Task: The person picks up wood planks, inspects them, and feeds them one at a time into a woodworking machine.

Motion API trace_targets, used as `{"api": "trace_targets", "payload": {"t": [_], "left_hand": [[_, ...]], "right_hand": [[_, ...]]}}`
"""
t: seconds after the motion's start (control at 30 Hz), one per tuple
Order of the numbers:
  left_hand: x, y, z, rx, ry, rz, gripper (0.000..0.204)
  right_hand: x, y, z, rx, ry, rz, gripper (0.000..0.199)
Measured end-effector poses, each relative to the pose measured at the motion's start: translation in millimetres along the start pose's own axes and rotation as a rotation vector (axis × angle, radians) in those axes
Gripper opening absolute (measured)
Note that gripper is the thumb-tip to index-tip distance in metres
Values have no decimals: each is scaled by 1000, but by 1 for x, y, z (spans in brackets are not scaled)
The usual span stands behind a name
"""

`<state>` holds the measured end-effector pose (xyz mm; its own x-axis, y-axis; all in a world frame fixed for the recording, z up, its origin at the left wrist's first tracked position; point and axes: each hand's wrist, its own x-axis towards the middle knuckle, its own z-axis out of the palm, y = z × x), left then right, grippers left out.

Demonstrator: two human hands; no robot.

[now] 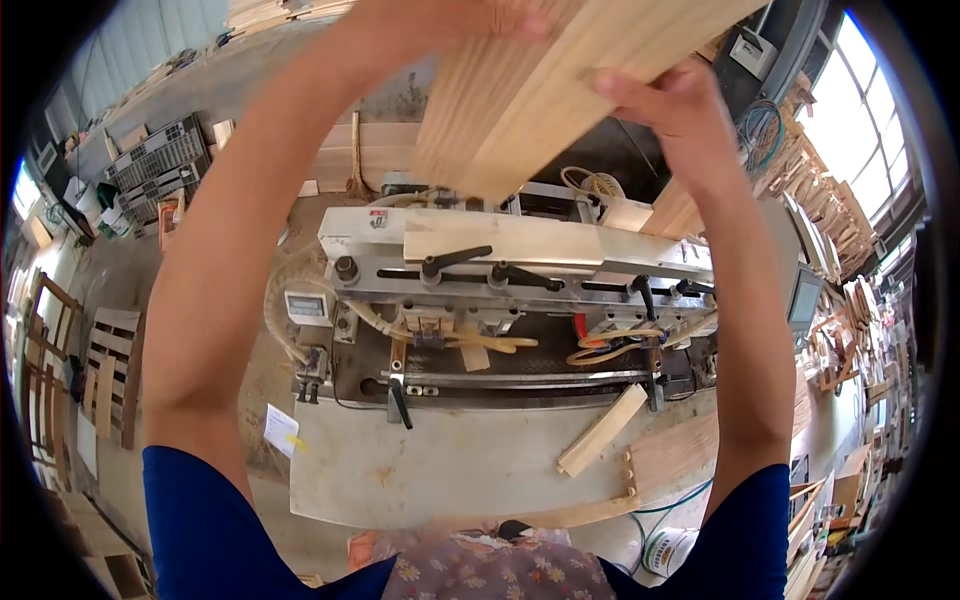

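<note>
Overhead, we hold a pale wooden board (560, 80) at twelve o'clock, above the grey machine (500, 300). Our left hand (440, 20) wraps its upper edge; our right hand (670, 100) clamps fingers over its one-o'clock edge. A short wood strip (602, 430) lies at five o'clock.

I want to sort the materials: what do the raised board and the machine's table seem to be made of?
The board, held by the left hand and right hand, looks like pale, unfinished wood: straight grain lines show. The machine table seems to be grey, matte metal with some rusty marks, probably steel.
</note>
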<state>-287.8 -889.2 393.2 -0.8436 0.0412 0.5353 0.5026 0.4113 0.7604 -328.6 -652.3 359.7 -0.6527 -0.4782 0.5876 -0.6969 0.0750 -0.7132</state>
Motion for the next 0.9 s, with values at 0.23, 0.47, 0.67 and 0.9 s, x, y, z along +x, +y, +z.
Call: {"api": "trace_targets", "payload": {"t": [0.23,0.47,0.67,0.9], "left_hand": [[39,-140,18,77,-211,-33,52],[19,-222,38,-29,-323,-177,51],[12,-249,49,-112,-358,-233,41],[18,-246,54,-28,-408,-289,41]], "right_hand": [[37,116,19,42,-141,320,37],[37,172,50,28,-248,599,56],[24,182,64,59,-250,659,57],[35,175,53,29,-242,690,60]]}}
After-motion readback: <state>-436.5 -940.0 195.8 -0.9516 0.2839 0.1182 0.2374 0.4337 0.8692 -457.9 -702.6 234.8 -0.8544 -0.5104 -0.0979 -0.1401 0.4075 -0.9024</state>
